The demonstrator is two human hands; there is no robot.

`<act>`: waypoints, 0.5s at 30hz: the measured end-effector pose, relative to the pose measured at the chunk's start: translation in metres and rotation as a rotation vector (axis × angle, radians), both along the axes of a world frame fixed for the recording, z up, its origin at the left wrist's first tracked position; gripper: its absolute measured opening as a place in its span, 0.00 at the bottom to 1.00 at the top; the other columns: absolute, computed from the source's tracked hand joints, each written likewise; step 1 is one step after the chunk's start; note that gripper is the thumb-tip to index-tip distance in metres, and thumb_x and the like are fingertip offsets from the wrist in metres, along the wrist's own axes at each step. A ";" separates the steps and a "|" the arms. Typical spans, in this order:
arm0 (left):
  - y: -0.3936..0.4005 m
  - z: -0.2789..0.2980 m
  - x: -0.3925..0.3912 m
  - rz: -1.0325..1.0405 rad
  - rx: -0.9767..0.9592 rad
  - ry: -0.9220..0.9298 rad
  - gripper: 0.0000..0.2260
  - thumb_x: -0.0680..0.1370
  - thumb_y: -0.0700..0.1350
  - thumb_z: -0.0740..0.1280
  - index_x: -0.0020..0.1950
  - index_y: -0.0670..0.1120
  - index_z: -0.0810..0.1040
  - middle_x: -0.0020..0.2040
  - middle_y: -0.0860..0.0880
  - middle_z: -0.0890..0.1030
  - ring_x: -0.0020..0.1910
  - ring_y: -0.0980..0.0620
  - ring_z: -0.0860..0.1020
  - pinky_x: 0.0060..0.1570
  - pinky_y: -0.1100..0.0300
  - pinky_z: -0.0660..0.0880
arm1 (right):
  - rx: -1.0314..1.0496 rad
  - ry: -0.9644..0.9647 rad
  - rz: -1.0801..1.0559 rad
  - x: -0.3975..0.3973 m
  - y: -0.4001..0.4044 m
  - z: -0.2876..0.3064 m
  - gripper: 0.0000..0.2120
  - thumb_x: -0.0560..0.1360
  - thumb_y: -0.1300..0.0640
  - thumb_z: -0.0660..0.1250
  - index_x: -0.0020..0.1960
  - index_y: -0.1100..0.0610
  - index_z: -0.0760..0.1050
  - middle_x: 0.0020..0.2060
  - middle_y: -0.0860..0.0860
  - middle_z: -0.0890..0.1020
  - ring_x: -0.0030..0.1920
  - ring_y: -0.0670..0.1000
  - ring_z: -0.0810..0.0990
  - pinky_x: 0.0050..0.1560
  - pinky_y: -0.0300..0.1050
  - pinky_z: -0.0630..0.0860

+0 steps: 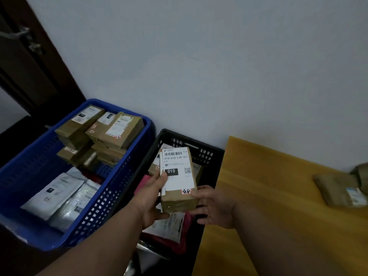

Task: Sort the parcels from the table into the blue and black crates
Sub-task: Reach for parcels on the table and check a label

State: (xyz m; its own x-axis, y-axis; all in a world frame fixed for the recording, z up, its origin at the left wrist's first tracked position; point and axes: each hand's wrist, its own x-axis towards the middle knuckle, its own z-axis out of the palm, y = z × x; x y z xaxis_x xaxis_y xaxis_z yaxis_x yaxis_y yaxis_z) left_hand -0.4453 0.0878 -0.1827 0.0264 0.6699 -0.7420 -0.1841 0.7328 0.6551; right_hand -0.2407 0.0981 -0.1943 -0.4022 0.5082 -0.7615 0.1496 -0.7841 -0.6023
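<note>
So right now there's a small cardboard parcel held up directly over the black crate, label facing the camera, with a big "010" printed on it and a red-and-white sticker near the bottom. The left hand has it, thumb on the label face and fingers wrapped round the underside and left edge. The right hand sits at the box's lower right corner with fingers spread loose. It looks like it's just steadying or touching the edge, not really gripping.

Taking the black crate as the reference: the blue crate is right against its left side, already stacked with brown boxes at the far end and grey poly mailers nearer. The yellow table butts up to its right side, with at least one more brown parcel waiting further right. Inside the black crate I can see a pink mailer and a white-labelled bag under the held box.

My guess is this is the read-the-label step before dropping it. To do that well: keep the label square to your eyes, confirm the code, then lower it flat into whichever crate matches instead of tossing, so it doesn't land on edge or slide off the soft mailers.
</note>
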 end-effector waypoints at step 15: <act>0.091 -0.066 -0.115 -0.233 -0.224 0.083 0.11 0.80 0.51 0.63 0.62 0.50 0.74 0.54 0.43 0.83 0.53 0.39 0.80 0.45 0.45 0.78 | -0.176 -0.042 -0.377 -0.140 0.018 -0.055 0.21 0.68 0.48 0.74 0.59 0.49 0.76 0.59 0.54 0.80 0.55 0.55 0.78 0.50 0.49 0.73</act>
